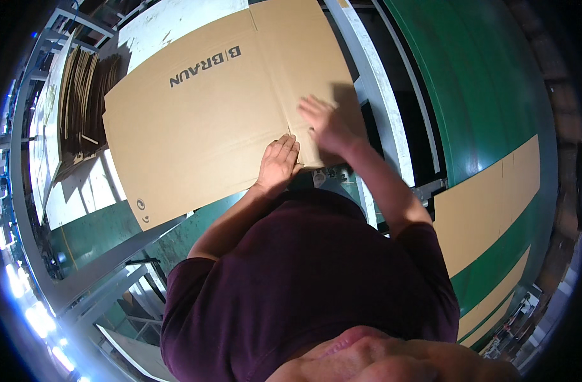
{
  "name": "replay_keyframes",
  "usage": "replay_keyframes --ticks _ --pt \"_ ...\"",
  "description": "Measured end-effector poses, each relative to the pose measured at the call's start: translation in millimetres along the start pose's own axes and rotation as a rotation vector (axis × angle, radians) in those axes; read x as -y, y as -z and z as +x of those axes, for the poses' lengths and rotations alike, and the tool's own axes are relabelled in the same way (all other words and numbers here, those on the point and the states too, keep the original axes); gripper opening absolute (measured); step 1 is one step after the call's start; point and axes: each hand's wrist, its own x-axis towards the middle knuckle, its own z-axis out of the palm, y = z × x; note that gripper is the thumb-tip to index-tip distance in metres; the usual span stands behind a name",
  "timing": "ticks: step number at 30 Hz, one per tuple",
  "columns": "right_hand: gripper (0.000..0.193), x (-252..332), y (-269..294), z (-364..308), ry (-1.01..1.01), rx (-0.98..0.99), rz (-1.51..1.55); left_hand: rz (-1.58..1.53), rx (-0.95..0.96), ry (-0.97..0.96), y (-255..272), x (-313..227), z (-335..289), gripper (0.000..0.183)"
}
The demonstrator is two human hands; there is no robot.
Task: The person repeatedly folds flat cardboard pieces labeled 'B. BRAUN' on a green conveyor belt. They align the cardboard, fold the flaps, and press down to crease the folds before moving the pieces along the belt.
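A large flat sheet of brown cardboard (195,134) with dark printing lies across the work table in front of me. My left hand (279,160) rests on its near edge, fingers stretched out along a crease and small slit. To the right, my right hand (328,126) is over the right-hand panel of the cardboard, its fingers extended and a little blurred. Nothing shows in either hand. Whether the right palm touches the cardboard I cannot tell.
On the left, a stack of folded cardboard (81,95) stands upright beside a white board. A green conveyor belt (469,83) runs along the right, carrying flat cardboard pieces (488,207). A pale metal rail (383,95) lies between table and belt.
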Motion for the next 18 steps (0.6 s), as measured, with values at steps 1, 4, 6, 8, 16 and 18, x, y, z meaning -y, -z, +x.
replay_keyframes --ticks 1,4,6,8,16,18 --pt "0.063 -9.8 -0.1 16.9 0.010 0.000 -0.051 0.001 -0.003 0.013 0.2 -1.8 -0.3 0.055" --pt "0.095 -14.9 14.9 80.1 -0.044 0.380 -0.301 0.003 0.004 0.016 -2.3 -3.0 0.7 0.055" --pt "0.108 -9.2 18.8 109.5 -0.095 0.444 -0.369 -0.018 -0.006 0.040 -3.9 -5.7 -1.1 0.055" --pt "0.116 -3.3 23.4 133.0 -0.138 0.508 -0.402 -0.030 -0.028 0.071 -4.1 -8.6 -1.5 0.055" --pt "0.124 -1.2 14.8 156.6 -0.193 0.573 -0.443 -0.079 0.013 0.131 -2.5 -10.4 -3.3 0.056" --pt "0.120 -3.6 13.8 151.5 -0.164 0.524 -0.436 -0.069 0.015 0.132 -0.7 -12.0 -2.3 0.056"
